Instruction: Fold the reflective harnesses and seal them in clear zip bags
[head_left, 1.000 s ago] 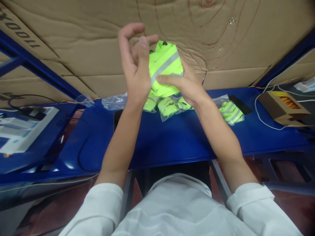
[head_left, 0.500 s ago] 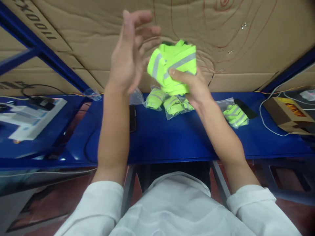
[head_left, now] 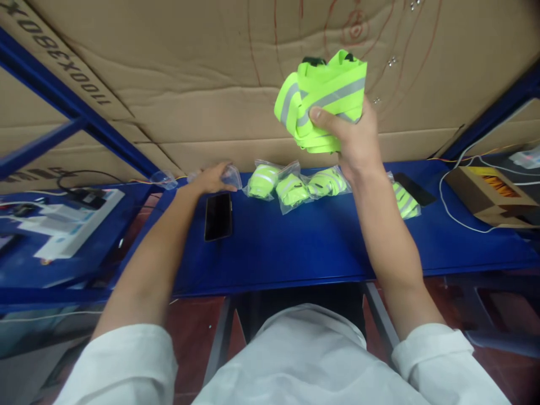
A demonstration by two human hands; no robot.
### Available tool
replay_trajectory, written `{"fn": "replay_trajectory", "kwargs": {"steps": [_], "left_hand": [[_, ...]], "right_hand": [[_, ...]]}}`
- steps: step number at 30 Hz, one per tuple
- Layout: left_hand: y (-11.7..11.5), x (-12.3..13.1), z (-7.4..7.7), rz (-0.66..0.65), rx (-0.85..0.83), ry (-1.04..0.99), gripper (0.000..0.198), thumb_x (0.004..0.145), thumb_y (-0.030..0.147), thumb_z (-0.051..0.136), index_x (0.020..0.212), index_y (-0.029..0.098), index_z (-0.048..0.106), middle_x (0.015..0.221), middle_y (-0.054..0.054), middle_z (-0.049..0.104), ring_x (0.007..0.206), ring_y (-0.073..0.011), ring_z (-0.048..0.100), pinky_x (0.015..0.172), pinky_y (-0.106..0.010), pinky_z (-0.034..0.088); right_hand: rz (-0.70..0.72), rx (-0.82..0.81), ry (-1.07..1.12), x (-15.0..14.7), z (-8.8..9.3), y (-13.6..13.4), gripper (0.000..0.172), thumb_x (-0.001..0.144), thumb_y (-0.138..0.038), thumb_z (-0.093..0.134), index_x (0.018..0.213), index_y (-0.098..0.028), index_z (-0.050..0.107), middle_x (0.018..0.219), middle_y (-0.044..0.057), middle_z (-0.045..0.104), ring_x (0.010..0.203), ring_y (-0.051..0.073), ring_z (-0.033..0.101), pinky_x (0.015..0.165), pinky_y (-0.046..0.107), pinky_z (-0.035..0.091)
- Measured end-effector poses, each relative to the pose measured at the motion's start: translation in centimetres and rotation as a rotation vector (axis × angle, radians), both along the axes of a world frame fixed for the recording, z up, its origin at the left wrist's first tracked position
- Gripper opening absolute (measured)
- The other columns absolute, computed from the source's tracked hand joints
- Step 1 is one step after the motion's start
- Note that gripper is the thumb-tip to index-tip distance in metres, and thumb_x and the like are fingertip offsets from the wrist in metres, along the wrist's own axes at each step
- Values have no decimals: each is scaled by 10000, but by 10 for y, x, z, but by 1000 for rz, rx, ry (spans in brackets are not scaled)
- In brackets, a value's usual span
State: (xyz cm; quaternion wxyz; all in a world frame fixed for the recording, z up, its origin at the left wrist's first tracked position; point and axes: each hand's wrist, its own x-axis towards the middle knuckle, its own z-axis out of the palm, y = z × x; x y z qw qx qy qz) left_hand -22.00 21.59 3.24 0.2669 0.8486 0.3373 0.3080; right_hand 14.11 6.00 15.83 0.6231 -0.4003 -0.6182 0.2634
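Note:
My right hand (head_left: 358,138) is closed on a folded neon-yellow reflective strap (head_left: 324,104) with grey stripes, held up before the cardboard. Its thumb presses on the front of the bundle, and black buckle parts show along the top. Down at the back of the blue table, my left hand (head_left: 212,179) reaches over a clear plastic bag (head_left: 232,176), fingers apart and touching it. Whether the fingertips grip the bag is not clear. Right of that hand lie bagged yellow straps (head_left: 262,180), each in clear plastic.
A black phone (head_left: 218,216) lies on the blue table (head_left: 287,247) just in front of my left hand. A white power strip (head_left: 80,222) with cables is at left. Another bagged strap (head_left: 405,199), a dark flat object (head_left: 415,189) and an open cardboard box (head_left: 491,194) are at right.
My left hand has dropped from beside the strap to the plastic bag on the table. My right hand has moved slightly right in view, still holding the strap. The phone is now uncovered.

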Motion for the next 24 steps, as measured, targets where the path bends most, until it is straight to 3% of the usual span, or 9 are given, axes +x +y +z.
{"fn": "replay_trajectory", "kwargs": {"steps": [3,5,7,9,12,14,17,21,24], "left_hand": [[-7,2,7,201,67,41,787,584,798,841,1123,243,696,786,11,697,1284,-328,538,1202,-578,178],[-27,15,14,274,132,63,890,640,864,771,1326,309,651,973,-6,737,1298,-341,510,1202,-595,167],[-61,41,24,279,255,137,930,715,868,718,1468,343,575,1191,-42,740,1243,-345,545,1173,-573,232],[-99,75,34,260,347,239,948,807,793,720,1576,297,469,1406,-108,663,1277,-363,565,1150,-543,283],[-145,124,36,321,439,232,880,873,707,733,1567,248,445,1391,-146,661,1279,-344,607,1147,-501,307],[-159,146,28,331,448,229,866,861,648,787,1549,245,449,1411,-156,651,1300,-350,609,1167,-511,317],[-161,165,7,317,408,204,823,843,549,843,1503,243,458,1447,-168,614,1371,-368,575,1170,-548,374],[-156,173,-23,245,323,172,793,823,481,863,1438,219,437,1522,-205,515,1464,-369,513,1138,-547,478],[-156,173,-37,222,306,208,794,808,480,875,1407,222,424,1566,-220,482,1508,-380,481,1170,-577,467]], "right_hand": [[-64,29,-102,3,-1,2,430,800,-598,758,1173,-428,627,1374,-74,717,1326,274,661,1148,422,569],[-115,65,-232,4,-5,0,450,803,-560,774,1204,-417,630,1365,-58,722,1312,289,661,1163,452,554],[-181,88,-382,4,-15,-3,475,831,-473,761,1278,-368,638,1380,-13,720,1339,321,644,1184,494,522],[-268,64,-533,4,-29,-9,514,870,-381,722,1368,-302,626,1371,44,728,1347,368,641,1176,545,502],[-377,-12,-668,9,-51,-18,529,892,-307,691,1412,-233,622,1295,90,758,1266,405,688,1106,571,528],[-402,-46,-686,16,-63,-23,521,890,-310,699,1399,-224,636,1245,91,775,1208,398,716,1061,549,553],[-377,-86,-699,28,-77,-29,526,874,-335,721,1382,-213,657,1223,96,782,1166,392,732,1024,525,568],[-258,-183,-687,37,-96,-29,524,811,-353,771,1308,-204,702,1170,86,796,1106,373,747,966,496,579],[-114,-278,-570,41,-110,-26,483,762,-379,808,1203,-198,731,1122,59,803,1050,324,752,951,456,583]]}}
